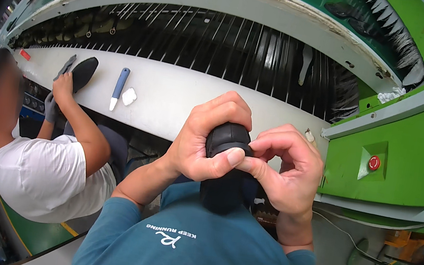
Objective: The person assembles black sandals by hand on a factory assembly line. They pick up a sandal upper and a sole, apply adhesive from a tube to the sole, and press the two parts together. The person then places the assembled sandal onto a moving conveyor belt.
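A black shoe (pixel 222 192) is held upright close in front of my chest, one rounded end pointing up and a raised band running round it. My left hand (pixel 197 138) wraps over its left side, fingers behind and thumb pressed across the front of the band. From the other side, my right hand (pixel 290 170) pinches the band's edge between thumb and index finger, its thumb tip close to the left thumb. Whatever lies between the right fingertips is too small to make out apart from the shoe's edge.
A white ledge (pixel 159 84) runs along a conveyor of dark rods (pixel 193 37). On it lie a blue-handled tool (pixel 120 87) and a white lump (pixel 129 96). At left, a co-worker (pixel 49 169) handles a black sole-shaped piece (pixel 86 72). A green machine (pixel 405 143) with a red button (pixel 374 162) stands right.
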A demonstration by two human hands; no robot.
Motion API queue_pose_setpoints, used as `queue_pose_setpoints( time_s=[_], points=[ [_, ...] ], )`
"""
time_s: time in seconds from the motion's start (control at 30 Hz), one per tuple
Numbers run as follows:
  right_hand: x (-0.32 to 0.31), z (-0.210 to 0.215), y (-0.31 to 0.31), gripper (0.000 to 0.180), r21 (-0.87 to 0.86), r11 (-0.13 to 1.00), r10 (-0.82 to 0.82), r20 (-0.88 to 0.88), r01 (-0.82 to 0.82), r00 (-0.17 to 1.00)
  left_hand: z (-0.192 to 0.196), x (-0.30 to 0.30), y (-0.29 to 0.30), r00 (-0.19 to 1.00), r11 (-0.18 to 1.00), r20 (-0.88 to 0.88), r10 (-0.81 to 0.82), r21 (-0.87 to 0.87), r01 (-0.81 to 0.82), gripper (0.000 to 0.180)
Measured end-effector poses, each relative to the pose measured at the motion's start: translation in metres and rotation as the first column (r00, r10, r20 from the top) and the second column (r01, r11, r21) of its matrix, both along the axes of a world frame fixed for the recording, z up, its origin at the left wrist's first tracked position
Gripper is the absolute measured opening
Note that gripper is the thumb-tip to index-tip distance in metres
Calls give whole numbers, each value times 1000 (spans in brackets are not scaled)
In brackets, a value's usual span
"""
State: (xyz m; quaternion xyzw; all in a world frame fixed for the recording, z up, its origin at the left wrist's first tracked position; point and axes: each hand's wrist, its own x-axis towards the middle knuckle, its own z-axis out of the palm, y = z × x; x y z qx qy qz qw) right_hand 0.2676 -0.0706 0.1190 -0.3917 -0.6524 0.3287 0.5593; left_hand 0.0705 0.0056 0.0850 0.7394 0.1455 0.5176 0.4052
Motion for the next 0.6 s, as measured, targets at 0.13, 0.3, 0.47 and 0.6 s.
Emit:
queue_pose_setpoints(
  time_s=[0.13,0.3,0.47,0.6],
  points=[
    [4,4,25,31,80,997,1,17,-3,1000,10,1,19,992,984,29,124,128,-126,46],
    [1,-20,60,27,103,994,52,-32,-48,998,-11,-8,52,918,784,128,376,484,-389,53],
    [-9,-57,61,23,106,992,65,-37,-60,997,-47,-18,50,861,674,148,486,564,-478,54],
    [-23,-63,54,19,146,988,62,-93,-48,994,-58,-28,38,838,676,138,528,530,-512,58]
  ],
)
